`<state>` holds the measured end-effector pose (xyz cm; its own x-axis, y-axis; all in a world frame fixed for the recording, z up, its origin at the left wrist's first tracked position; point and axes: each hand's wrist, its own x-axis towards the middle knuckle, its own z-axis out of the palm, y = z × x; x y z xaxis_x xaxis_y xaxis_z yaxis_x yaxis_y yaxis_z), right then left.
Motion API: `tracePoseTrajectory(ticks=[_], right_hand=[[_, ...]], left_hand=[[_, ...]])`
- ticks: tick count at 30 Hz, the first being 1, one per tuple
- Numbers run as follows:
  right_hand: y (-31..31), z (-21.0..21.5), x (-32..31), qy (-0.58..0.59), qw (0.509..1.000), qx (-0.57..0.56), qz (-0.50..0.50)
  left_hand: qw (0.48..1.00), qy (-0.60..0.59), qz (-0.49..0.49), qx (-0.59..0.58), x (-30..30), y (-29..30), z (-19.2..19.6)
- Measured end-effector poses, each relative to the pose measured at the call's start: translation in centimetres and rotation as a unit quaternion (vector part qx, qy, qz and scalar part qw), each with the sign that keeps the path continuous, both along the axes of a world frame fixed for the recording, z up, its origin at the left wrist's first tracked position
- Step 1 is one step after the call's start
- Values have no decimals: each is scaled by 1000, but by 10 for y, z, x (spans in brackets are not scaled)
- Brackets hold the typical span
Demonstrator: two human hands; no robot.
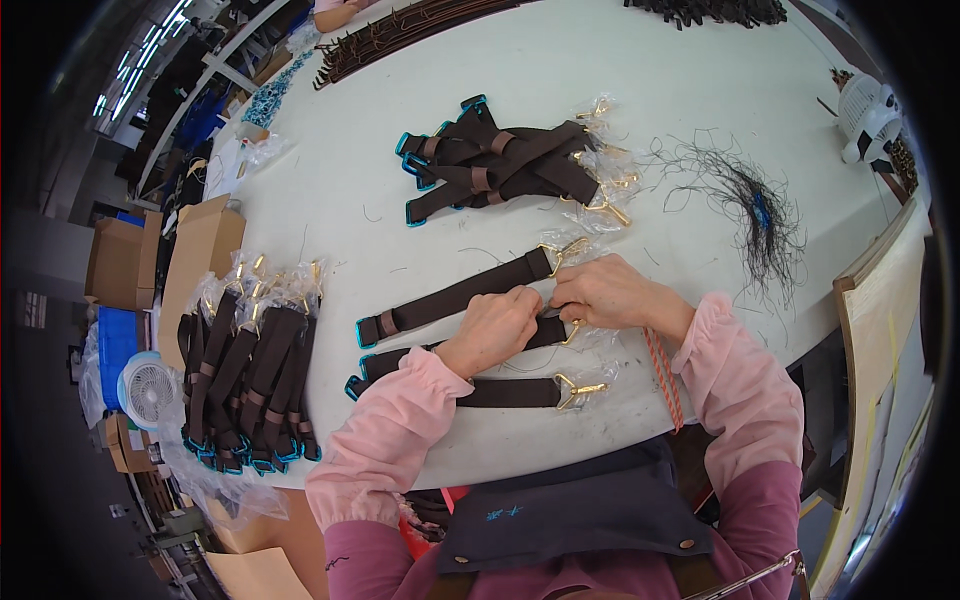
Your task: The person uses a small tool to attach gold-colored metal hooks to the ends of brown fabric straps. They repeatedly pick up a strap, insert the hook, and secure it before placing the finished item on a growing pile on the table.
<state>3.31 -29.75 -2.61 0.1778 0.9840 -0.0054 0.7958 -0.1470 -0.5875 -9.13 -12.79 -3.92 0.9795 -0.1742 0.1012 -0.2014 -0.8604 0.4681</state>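
Three dark brown webbing straps lie side by side before me: an upper strap [460, 292], a middle strap [548, 333] and a lower strap [512, 394]. Each has a gold-coloured clasp in clear plastic at the right and blue-wrapped hardware at the left. Across the middle strap reaches my left hand [495, 330], its fingers pinched together near the upper strap's right end. My right hand [605, 292] meets it fingertip to fingertip, also pinched, just below the upper clasp [568, 252]. What the fingertips grip is too small to make out.
More straps lie in a crossed pile [500, 160] farther back and a bundle [250, 380] at the left. A tangle of black threads [765, 215] is at the right. An orange striped cord [664, 380] hangs by my right wrist. A white fan [150, 390] stands beyond the left edge.
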Motion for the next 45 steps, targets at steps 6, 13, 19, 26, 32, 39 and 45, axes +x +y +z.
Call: tracePoseTrajectory(ticks=[6, 13, 19, 26, 32, 39, 45], right_hand=[[-9, 8, -11, -108, 988, 90, -68], [-45, 11, -61, -176, 971, 100, -130], [-47, 15, -47, -73, 972, 120, -187], [-56, -5, -62, 5, 969, 81, -234], [-51, -2, -70, -43, 969, 66, -233], [-53, -4, -67, -61, 969, 55, -233], [-49, 2, -73, -64, 967, 79, -234]], left_hand=[[1000, 19, 21, -13, 2, 1, 1], [990, 17, 46, -133, 2, 5, 1], [776, 249, 157, -558, 11, 2, 6], [727, 304, 140, -599, 19, 3, 3], [851, 287, 100, -428, 23, 3, 4], [990, 97, -98, -6, 13, -8, 15], [983, 114, -139, -40, 13, -3, 8]])
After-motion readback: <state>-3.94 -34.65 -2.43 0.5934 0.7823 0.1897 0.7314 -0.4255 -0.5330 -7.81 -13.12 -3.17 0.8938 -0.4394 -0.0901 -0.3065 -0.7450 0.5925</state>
